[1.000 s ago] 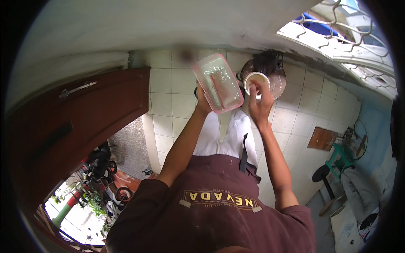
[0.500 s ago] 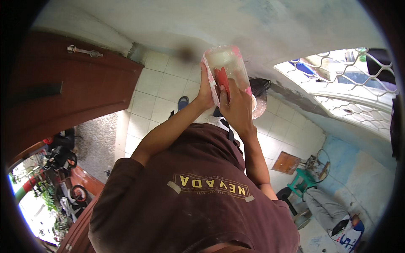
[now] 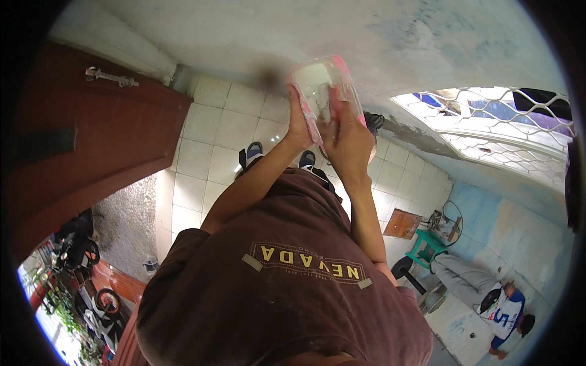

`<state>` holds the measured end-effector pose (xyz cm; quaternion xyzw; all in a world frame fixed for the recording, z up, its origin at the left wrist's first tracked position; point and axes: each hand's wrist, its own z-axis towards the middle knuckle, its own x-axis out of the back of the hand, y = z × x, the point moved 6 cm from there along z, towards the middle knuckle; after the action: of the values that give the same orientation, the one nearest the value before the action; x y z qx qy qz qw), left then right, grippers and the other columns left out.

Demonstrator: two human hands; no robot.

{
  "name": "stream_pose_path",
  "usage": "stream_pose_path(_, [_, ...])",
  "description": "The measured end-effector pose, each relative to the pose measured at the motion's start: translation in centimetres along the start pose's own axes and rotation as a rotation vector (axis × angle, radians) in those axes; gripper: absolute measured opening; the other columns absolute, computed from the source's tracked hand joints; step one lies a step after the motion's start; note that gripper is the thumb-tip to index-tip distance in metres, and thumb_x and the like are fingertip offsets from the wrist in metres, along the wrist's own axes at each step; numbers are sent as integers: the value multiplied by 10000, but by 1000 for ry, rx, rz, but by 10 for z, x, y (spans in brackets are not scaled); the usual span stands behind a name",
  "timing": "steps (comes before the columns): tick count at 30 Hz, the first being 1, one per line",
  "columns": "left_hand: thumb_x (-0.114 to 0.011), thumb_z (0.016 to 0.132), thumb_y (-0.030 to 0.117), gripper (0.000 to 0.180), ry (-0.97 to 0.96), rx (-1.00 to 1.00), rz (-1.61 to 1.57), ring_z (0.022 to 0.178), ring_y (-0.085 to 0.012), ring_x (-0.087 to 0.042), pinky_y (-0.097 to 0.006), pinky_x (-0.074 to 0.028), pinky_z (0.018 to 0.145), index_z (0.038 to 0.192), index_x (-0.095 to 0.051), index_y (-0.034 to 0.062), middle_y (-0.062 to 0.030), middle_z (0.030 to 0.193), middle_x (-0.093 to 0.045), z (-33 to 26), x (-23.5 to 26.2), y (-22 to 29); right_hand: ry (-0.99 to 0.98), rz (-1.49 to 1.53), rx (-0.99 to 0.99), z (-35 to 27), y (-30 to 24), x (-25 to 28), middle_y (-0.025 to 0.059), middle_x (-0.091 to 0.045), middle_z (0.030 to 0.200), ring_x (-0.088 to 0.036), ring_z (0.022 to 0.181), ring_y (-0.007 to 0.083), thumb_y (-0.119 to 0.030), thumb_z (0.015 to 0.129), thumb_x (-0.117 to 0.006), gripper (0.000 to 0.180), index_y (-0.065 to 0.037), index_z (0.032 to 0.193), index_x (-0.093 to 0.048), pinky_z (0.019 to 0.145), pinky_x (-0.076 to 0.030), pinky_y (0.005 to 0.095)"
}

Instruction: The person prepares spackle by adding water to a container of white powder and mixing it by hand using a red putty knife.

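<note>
My left hand [image 3: 297, 127] grips the side of a rectangular plastic tub [image 3: 339, 60] with pink-marked walls, held up near the wall and tilted so its inside shows. White paste [image 3: 311, 75] coats its bottom, with a lump [image 3: 323, 97] near the middle. Over the tub's near part, my right hand [image 3: 350, 146] is closed on a flat red scraper [image 3: 334, 96], which is smeared by motion. Its blade sits inside the tub beside the lump; the fingers partly cover it.
A patchy plastered wall [image 3: 244, 30] rises ahead. A brown door [image 3: 122, 116] stands left, and a grilled window [image 3: 506, 122] is at right. Pale tiles [image 3: 223, 131] cover the floor. Behind right are a green stool [image 3: 424, 247] and another person [image 3: 503, 311]; motorcycles [image 3: 101, 305] stand outside at left.
The red scraper has turned and blurred within the tub, and a white lump now shows beside it. My view has shifted, bringing both my feet and more of the other person into sight.
</note>
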<state>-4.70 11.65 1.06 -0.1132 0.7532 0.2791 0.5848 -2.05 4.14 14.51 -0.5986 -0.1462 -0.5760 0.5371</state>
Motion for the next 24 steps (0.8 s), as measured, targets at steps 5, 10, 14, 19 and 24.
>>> stream_pose_path(5, [-242,924,880,978,26,76,142,1291,-284,-583,-471,-492,1093,1545,-407,143,-110,1435,-566,1,18,22,-239,42,152,11,-2,-30,178,-688,919,-667,799,427,-8,895,-600,205,-34,1094,-559,664,-511,514])
stream_pose_path(10, [-220,958,841,908,-39,187,76,1314,-251,-563,-449,-499,1092,1533,-417,168,-83,1448,-549,1,42,34,-268,117,77,21,2,-41,247,-663,814,-648,779,488,-36,916,-593,143,-11,1047,-540,661,-497,569])
stream_pose_path(14, [-261,960,833,894,-60,104,112,1330,-252,-555,-444,-495,1108,1551,-405,178,-81,1465,-545,1,42,36,-99,141,-98,17,9,-69,300,-618,692,-635,702,512,-79,936,-604,139,34,986,-541,644,-484,588])
stream_pose_path(19, [-297,944,844,906,-5,147,78,1329,-263,-556,-463,-493,1114,1563,-386,188,-79,1490,-527,-4,57,45,-103,118,-144,15,-5,-74,270,-684,847,-669,781,487,-111,921,-624,179,11,1049,-594,712,-514,573])
stream_pose_path(24, [-328,937,844,904,-115,174,53,1322,-287,-568,-488,-508,1110,1555,-396,187,-93,1486,-530,-1,81,45,-225,-8,-29,24,-5,-63,238,-685,817,-664,756,473,-157,916,-645,216,-55,1105,-619,665,-507,551])
